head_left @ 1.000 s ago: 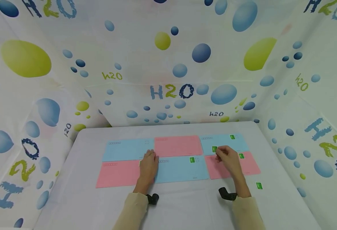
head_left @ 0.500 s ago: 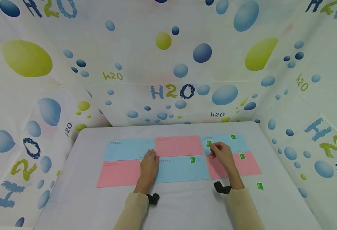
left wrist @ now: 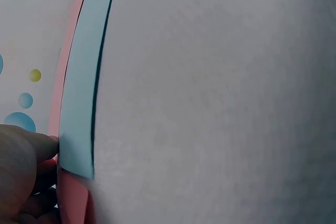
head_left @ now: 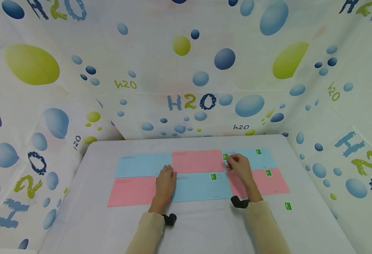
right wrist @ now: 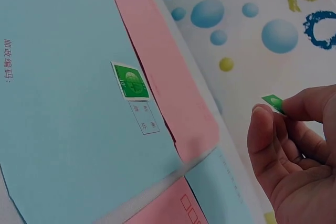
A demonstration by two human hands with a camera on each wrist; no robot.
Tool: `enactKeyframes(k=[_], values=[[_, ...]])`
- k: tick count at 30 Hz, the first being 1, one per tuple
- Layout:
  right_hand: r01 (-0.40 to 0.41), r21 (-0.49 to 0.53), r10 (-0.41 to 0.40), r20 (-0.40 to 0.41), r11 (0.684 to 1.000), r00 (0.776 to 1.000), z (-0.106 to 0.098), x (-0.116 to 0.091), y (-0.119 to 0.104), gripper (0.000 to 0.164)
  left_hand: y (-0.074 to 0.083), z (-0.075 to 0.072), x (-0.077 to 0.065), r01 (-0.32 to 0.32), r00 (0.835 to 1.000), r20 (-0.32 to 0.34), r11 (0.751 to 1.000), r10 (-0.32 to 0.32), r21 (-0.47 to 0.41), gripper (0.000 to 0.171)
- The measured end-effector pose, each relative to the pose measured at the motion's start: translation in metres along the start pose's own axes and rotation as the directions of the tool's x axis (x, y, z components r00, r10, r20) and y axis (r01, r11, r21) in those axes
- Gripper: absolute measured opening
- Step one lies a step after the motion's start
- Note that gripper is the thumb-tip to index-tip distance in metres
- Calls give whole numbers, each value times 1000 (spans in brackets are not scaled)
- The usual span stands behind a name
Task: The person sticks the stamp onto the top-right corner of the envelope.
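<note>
My right hand [head_left: 239,167] pinches a small green stamp [head_left: 225,156] between thumb and finger, over the seam between the back pink envelope [head_left: 196,162] and the back right blue envelope [head_left: 266,161]. In the right wrist view the stamp [right wrist: 273,102] pokes out past the fingertips. My left hand [head_left: 165,183] rests where the front left pink envelope [head_left: 132,192], the front blue envelope [head_left: 201,188] and the back left blue envelope [head_left: 141,165] meet. It partly hides a stamp on the pink one. Another stamp [head_left: 213,176] sits on the front blue envelope.
A pink envelope [head_left: 276,183] with a stamp [head_left: 268,173] lies front right; the blue one behind it carries a stamp [head_left: 258,151]. One loose stamp [head_left: 288,206] lies on the white tabletop [head_left: 205,225]. Bubble-printed cloth [head_left: 154,67] walls the table's back and sides.
My right hand has moved left and slightly back with the pinched stamp, from the right-hand envelopes to the back pink envelope's right edge. My left hand has stayed in place.
</note>
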State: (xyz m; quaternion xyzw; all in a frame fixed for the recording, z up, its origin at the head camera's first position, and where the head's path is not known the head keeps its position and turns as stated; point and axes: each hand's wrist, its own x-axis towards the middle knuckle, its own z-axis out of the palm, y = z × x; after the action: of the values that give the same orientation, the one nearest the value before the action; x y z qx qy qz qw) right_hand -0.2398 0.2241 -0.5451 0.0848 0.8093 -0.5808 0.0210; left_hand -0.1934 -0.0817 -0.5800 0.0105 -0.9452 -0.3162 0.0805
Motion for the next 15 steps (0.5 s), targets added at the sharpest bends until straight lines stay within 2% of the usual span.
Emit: enactKeyframes(k=[9,15], values=[[7,-53,-6,9,999,1000,15,13,-4,33,-1,1,2,6,1000,-3,1000,-6,4,35],[-29,-93,32,31,995,999,24,21,-6,32,-3,2,1,-25,999,-24,1000,25,10,35]])
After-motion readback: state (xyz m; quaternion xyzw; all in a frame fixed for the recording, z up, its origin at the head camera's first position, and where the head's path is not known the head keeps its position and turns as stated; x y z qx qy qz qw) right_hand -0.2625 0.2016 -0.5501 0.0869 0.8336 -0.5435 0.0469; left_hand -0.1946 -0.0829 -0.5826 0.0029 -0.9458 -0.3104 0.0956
